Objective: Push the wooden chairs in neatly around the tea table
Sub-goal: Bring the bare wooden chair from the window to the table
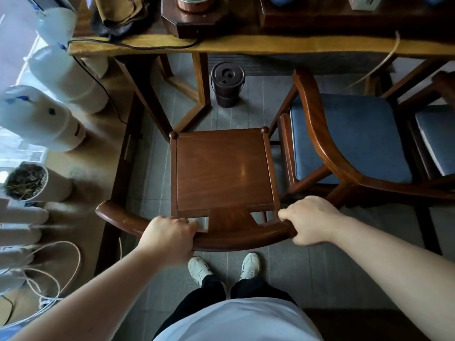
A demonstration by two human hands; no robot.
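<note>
A dark wooden chair (222,168) with a bare square seat stands right in front of me, facing the tea table (246,46). Its front edge is short of the table's edge, with floor between them. My left hand (170,238) grips the curved back rail left of the centre splat. My right hand (307,219) grips the same rail at its right end. To the right, a second wooden chair (349,136) with a blue cushion sits partly under the table. A third cushioned chair (435,136) shows at the right edge.
A dark lidded bucket (227,84) stands on the floor under the table, ahead of the bare chair. Large water jugs (39,116) and a plant pot (27,182) line the left side. A black cable (98,82) hangs off the table's left end. My feet (224,267) are just behind the chair.
</note>
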